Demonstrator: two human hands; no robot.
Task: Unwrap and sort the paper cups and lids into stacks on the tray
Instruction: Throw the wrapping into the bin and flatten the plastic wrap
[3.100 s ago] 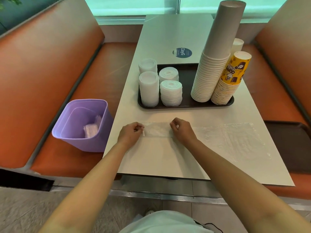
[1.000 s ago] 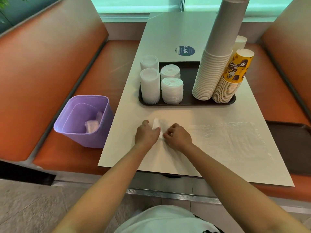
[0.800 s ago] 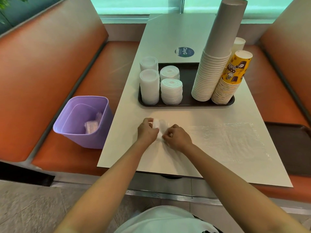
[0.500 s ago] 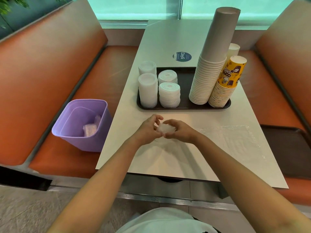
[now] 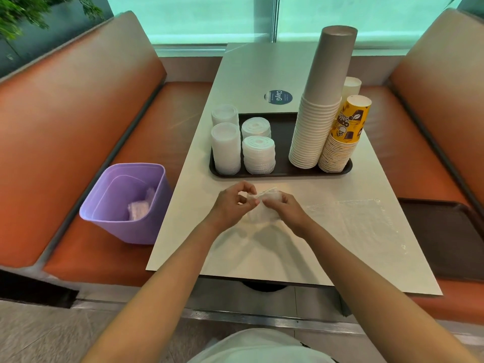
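Four stacks of white plastic lids are standing on the dark brown rectangular tray [image 5: 284,132]: two taller stacks of smooth translucent lids [image 5: 225,149] at its left end and two shorter stacks of ridged white lids [image 5: 258,153] just beside them. Three stacks of paper cups are sitting at its right end: one tall grey-topped white stack [image 5: 322,100], one yellow printed stack [image 5: 343,137] and one plain white stack [image 5: 352,86] showing behind. Two trays are showing, counting the second brown tray [image 5: 445,237] on the right seat. One lilac plastic bin [image 5: 125,203] is sitting on the left seat. One round dark sticker [image 5: 278,97] is lying on the desk [image 5: 262,255]
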